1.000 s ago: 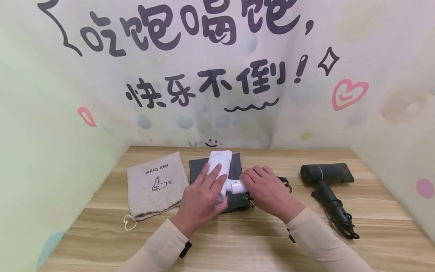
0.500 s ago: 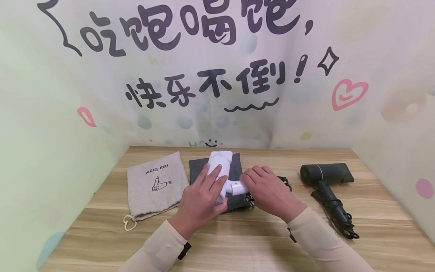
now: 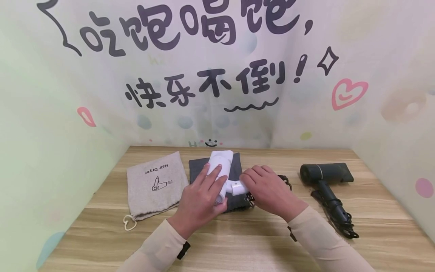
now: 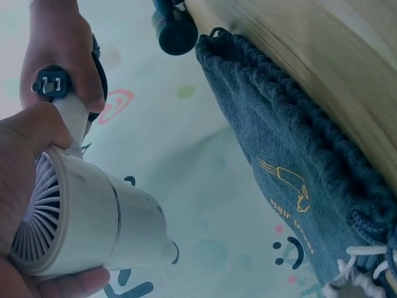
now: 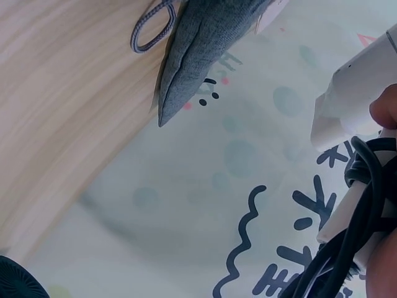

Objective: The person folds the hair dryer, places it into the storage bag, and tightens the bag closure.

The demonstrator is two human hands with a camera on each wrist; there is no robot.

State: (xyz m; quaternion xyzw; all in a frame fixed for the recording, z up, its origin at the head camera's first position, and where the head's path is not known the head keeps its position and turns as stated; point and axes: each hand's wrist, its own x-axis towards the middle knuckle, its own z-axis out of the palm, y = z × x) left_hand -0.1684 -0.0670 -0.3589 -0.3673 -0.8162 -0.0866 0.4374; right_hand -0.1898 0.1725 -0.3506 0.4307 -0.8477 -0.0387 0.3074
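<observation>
A white hair dryer (image 3: 220, 166) is held in both hands over a dark grey drawstring pouch (image 3: 235, 172). My left hand (image 3: 202, 194) grips its barrel, fingers across the top and thumb at the rear, close to the slatted air intake (image 4: 40, 217). My right hand (image 3: 268, 190) is wrapped round the handle (image 3: 239, 187), together with the black cord (image 5: 347, 248) coiled about it. A two-pin plug (image 4: 51, 85) sticks out by the right hand in the left wrist view. The pouch carries a yellow dryer drawing in that view; much of it lies behind the dryer and hands in the head view.
To the left lies a beige "Hair Dryer" pouch (image 3: 156, 187) with a white drawstring loop (image 3: 129, 223). On the right, a black hair dryer (image 3: 326, 173) rests on the wooden table (image 3: 238, 241), cord wound round its handle. A printed cloth (image 3: 190, 124) hangs behind the table.
</observation>
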